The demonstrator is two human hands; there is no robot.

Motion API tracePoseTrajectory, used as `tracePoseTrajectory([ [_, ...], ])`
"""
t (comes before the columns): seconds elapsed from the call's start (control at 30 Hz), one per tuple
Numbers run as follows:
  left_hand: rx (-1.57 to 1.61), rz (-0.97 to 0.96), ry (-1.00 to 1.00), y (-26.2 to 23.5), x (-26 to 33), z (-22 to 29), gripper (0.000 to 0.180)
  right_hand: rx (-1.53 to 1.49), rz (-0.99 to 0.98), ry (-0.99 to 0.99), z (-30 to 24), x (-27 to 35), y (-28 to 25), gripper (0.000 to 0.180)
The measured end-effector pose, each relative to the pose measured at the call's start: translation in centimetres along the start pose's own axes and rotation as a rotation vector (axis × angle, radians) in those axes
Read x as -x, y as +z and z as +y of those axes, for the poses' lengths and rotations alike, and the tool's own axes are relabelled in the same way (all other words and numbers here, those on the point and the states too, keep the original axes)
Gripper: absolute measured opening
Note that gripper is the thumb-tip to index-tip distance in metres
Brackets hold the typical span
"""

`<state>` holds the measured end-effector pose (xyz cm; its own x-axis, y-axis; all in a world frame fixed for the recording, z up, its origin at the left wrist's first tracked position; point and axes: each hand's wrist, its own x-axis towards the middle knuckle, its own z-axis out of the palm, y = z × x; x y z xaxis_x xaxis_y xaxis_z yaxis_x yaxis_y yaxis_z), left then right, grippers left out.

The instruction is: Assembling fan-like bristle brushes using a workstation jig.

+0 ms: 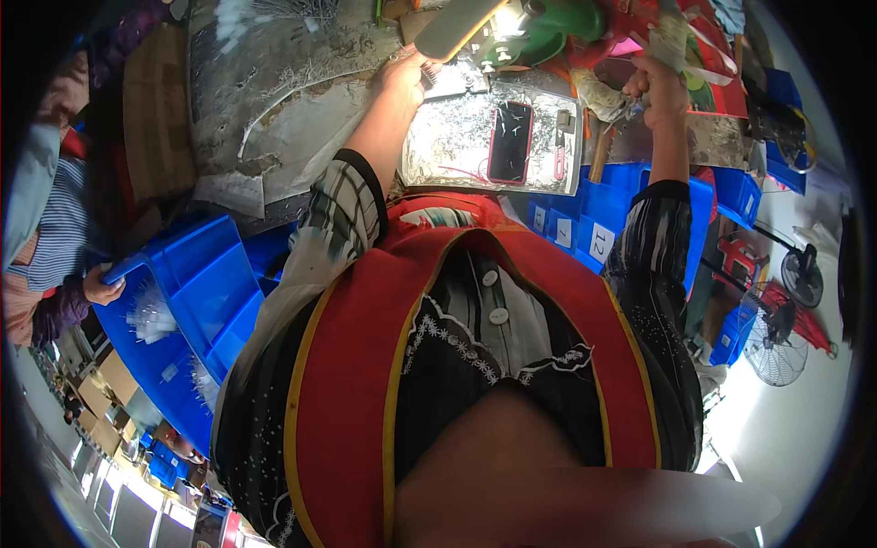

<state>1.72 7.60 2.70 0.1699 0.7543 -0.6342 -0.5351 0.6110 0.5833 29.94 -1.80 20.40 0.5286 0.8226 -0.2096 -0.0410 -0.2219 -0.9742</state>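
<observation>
A: Item one, your left hand point(406, 73). Where is it, and what has it got?

B: Upper centre of the frame, reached out over the bench point(301, 137). Your fingers are curled down on the edge of a small metal plate point(454, 82) at the foot of the green machine point(539, 32). Whether you pinch it or only press on it, I cannot tell.

A: Item two, your right hand point(660, 87).

B: Upper right of the frame, raised, closed in a fist around a pale, glove-like bundle point(607, 96) that sticks out to the left of your knuckles.

A: Item three, between the two hands?

B: A flat metal tray point(448, 146) littered with fine silvery shavings, lying just below the machine. On it a phone point(510, 142) with a red rim, screen up, and a small pink clip point(559, 164) beside its right edge.

A: Item four, the surroundings?

B: Blue bins point(585, 215) with white labels under the tray, just above your red vest point(365, 365). A large blue crate point(196, 301) at left of the frame, with another person's hand point(100, 288) on its rim. Two standing fans point(776, 342) at right of the frame.
</observation>
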Motion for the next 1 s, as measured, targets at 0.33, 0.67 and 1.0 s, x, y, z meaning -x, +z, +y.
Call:
tracePoseTrajectory([
  [0.33, 0.061, -0.027, 0.061, -0.5, -0.1, -0.3, 0.018, 0.152, -0.068, 0.095, -2.4, -0.5, 0.3, 0.018],
  [0.67, 0.026, -0.057, 0.047, 0.1, 0.8, -0.1, 0.020, 0.129, -0.031, 0.045, -1.8, -0.5, 0.1, 0.014],
  [1.0, 0.214, -0.035, 0.048, -0.3, 0.8, -0.2, 0.023, -0.167, 0.032, -0.235, 4.2, 1.1, 0.5, 0.011],
])
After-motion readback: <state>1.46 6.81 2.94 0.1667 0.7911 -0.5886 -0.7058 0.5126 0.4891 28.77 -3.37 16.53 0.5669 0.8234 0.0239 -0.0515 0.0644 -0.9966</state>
